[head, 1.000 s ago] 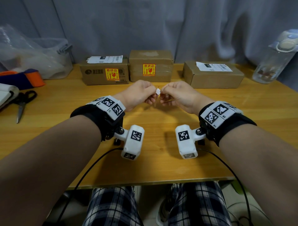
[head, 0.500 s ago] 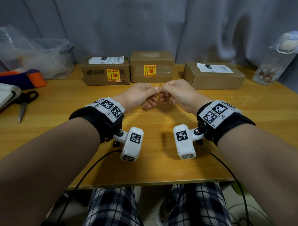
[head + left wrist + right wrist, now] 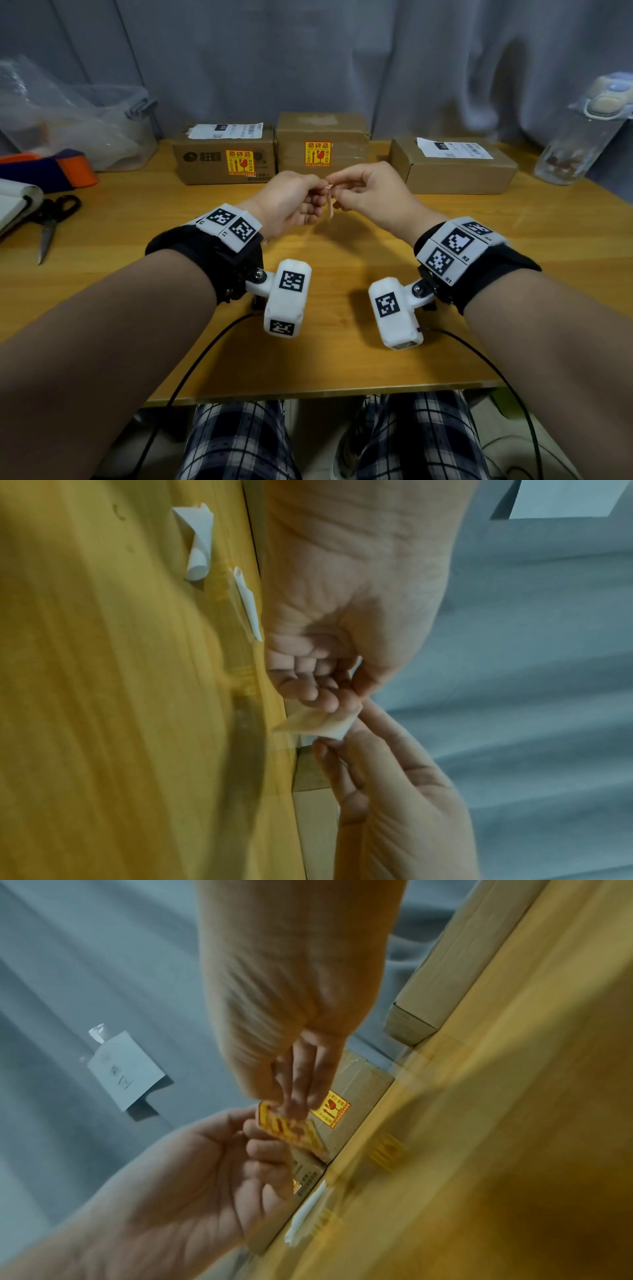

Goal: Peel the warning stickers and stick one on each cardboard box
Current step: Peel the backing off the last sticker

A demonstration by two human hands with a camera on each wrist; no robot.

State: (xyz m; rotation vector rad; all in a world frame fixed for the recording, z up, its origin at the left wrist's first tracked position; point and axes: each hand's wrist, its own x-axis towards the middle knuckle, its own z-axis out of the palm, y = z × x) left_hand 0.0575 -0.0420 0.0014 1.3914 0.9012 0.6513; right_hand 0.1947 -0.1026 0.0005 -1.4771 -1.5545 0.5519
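Three cardboard boxes stand in a row at the back of the table. The left box and the middle box each carry a yellow warning sticker on the front. The right box has a plain front and a white label on top. Above the table's middle, my left hand and right hand pinch one small warning sticker between their fingertips. Its yellow face shows in the right wrist view, its pale back in the left wrist view.
Two curled white backing strips lie on the table near my left wrist. Scissors and an orange-and-blue item sit at the left, a clear plastic tub behind them. A water bottle stands at the right.
Both hands stayed together over the table's middle, working the sticker. The sticker now hangs edge-on below the fingertips, where a white corner showed a second ago.
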